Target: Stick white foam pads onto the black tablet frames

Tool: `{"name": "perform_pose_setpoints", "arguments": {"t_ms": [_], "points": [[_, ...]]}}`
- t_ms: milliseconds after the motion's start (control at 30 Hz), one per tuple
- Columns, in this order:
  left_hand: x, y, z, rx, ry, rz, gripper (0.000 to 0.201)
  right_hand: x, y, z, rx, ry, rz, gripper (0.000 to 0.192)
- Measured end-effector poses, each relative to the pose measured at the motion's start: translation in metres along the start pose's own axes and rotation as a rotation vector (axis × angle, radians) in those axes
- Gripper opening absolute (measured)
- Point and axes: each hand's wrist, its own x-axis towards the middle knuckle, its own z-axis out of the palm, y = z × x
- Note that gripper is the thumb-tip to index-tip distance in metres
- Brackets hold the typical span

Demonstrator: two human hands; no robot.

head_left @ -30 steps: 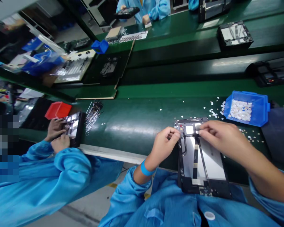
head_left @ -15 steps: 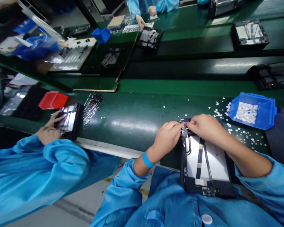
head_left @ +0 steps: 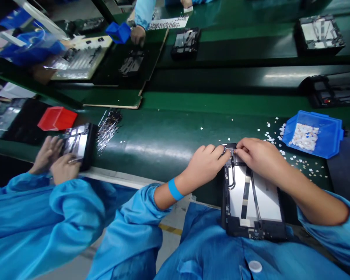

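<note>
An opened tablet-like device [head_left: 268, 198], black-framed with a white panel and dark strips across it, lies at the bench edge against my body. My left hand [head_left: 207, 167] is closed at its far left corner, index fingertip pressing on the small parts there. Just to the right, the thumb and finger of my right hand [head_left: 255, 155] are pinched together over the same far edge. Whatever sits in that pinch is too small to make out. Beyond my right hand, small white pieces [head_left: 270, 138] lie scattered near a blue bin [head_left: 332, 136] holding more of them.
To the left, a co-worker's hands [head_left: 65, 167] work on a similar device [head_left: 80, 144]. Beside it are a red bin [head_left: 58, 118] and a pile of thin strips [head_left: 108, 128]. Across the green bench [head_left: 163, 136], another person's hand [head_left: 138, 35] reaches over a device [head_left: 132, 62].
My fingers have shifted slightly at the device's far edge, the left index now pressing down there. The co-worker's hands have moved on their device; the person opposite has reached leftward.
</note>
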Motion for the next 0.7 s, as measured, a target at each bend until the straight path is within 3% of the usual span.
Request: {"name": "perform_pose_setpoints", "arguments": {"t_ms": [67, 167, 333, 433, 533, 600, 700], "points": [[0.004, -0.002, -0.005, 0.017, -0.032, 0.058, 0.030, -0.017, 0.009, 0.008, -0.011, 0.123, -0.167, 0.028], [0.005, -0.009, -0.007, 0.037, -0.053, 0.122, 0.030, -0.035, 0.017, 0.017, -0.098, 0.147, -0.374, 0.036], [0.002, -0.022, -0.011, 0.088, -0.075, 0.149, 0.035, -0.034, 0.010, 0.018, -0.260, 0.107, -0.479, 0.037], [0.005, -0.024, -0.017, 0.126, -0.097, 0.163, 0.035, -0.025, 0.005, 0.013, -0.297, 0.075, -0.497, 0.033], [0.007, -0.023, -0.019, 0.135, -0.117, 0.159, 0.035, -0.029, 0.008, 0.006, -0.136, 0.106, -0.487, 0.036], [0.006, -0.022, -0.017, 0.126, -0.124, 0.149, 0.038, -0.048, 0.014, -0.004, 0.034, 0.209, -0.395, 0.039], [0.001, -0.019, -0.009, 0.066, -0.124, 0.135, 0.045, -0.107, 0.024, -0.021, 0.245, 0.388, -0.149, 0.036]]}}
